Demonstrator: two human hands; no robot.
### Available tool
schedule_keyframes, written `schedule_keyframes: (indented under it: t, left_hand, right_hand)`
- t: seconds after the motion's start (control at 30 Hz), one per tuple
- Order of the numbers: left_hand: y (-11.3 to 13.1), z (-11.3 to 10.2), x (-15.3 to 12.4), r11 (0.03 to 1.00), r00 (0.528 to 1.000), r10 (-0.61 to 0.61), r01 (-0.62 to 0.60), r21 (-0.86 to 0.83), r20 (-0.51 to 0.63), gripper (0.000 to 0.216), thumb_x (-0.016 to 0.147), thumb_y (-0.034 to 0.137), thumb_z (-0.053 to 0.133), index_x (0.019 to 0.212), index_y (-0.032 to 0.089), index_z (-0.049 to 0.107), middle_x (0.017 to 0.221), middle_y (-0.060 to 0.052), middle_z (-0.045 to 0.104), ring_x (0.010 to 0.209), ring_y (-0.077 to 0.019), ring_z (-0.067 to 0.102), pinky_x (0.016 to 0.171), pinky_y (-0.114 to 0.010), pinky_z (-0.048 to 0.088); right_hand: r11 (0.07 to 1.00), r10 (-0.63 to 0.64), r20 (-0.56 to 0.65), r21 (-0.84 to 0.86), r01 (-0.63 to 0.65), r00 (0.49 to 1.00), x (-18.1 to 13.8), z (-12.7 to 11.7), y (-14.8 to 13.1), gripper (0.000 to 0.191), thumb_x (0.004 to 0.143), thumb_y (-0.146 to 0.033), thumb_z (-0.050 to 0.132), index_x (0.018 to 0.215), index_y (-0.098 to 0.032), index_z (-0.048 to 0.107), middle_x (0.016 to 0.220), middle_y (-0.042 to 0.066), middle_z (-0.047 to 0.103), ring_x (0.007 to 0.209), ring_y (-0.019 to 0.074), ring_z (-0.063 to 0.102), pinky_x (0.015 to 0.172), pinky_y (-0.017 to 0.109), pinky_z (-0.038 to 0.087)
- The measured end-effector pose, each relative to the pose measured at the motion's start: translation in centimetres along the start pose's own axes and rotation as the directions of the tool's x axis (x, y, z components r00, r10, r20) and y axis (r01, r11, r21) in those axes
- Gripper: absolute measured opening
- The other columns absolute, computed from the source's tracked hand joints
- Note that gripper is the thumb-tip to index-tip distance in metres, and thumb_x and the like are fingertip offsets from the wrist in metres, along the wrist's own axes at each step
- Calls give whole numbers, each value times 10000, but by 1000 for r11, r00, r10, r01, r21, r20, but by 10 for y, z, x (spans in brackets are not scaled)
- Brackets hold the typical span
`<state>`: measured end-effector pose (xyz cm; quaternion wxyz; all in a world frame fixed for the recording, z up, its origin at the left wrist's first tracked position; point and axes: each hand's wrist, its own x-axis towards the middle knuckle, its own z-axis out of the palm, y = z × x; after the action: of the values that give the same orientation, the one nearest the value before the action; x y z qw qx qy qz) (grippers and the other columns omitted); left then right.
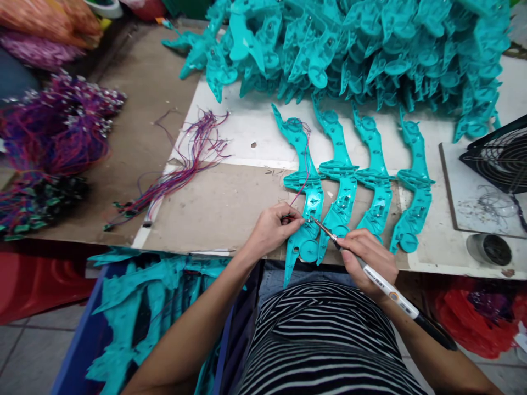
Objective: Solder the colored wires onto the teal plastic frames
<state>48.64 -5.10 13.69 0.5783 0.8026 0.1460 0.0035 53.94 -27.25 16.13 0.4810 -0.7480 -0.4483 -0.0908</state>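
In my right hand [368, 260] is a soldering iron [382, 285] with a white and black handle. Its tip touches or nearly touches the lower part of a teal plastic shell [302, 156], the leftmost of several laid in a row. My left hand [276, 229] is closed in a pinch on thin red and blue wires [305, 170], close beside the iron's tip. These wires run up along the shell to its round upper end. The wire ends between my fingertips are too small to make out. To the right lie more teal shells [373, 159].
A large heap of teal shells [370, 49] fills the back. Loose wires [189, 164] lie left of the row, with a bigger wire bundle [53, 137] farther left. At right stand a black fan [502, 153] and a small round tin [489, 249]. A blue crate [78, 351] sits below.
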Motion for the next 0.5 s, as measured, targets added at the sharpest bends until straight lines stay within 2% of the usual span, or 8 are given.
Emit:
schedule_keyframes:
  t: [0.23, 0.5]
  left_hand:
    - [-4, 0, 1, 999, 999, 34, -34, 4, 9, 89, 783, 229, 668, 738, 154, 687, 725, -14, 624, 652, -123, 524, 611, -244, 405]
    - [-6, -1, 1, 998, 999, 53, -53, 22, 8, 81, 786, 220, 673, 737, 160, 697, 716, -13, 622, 649, -122, 525, 605, -241, 412]
  right_hand:
    - [1000, -14, 15, -10, 14, 1000, -3, 4, 2, 228, 855, -75, 607, 1020, -197, 707, 762, 32, 684, 736, 171, 651, 648, 308, 565]
    - [1000, -28, 9, 9, 28, 1000, -2, 4, 1, 231, 859, -62, 595, 1024, -188, 696, 746, 29, 677, 715, 162, 643, 655, 309, 567]
